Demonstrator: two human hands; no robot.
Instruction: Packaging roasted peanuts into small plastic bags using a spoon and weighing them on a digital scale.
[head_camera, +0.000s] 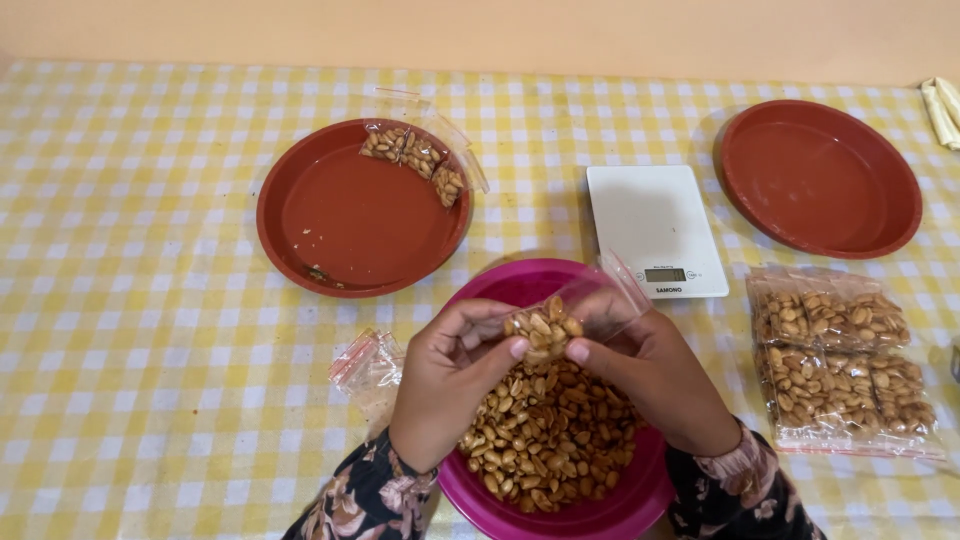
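Checked tablecloth (150, 330), white scale (655, 228) behind pink bowl (520, 285), packed peanut bags (840, 355) right

A home table used for food packing, suggested by a yellow-and-white checked tablecloth (120, 300), a white kitchen scale (655, 230), red plastic dishes (300, 240), filled peanut bags (840, 360), a plain peach wall (500, 30).
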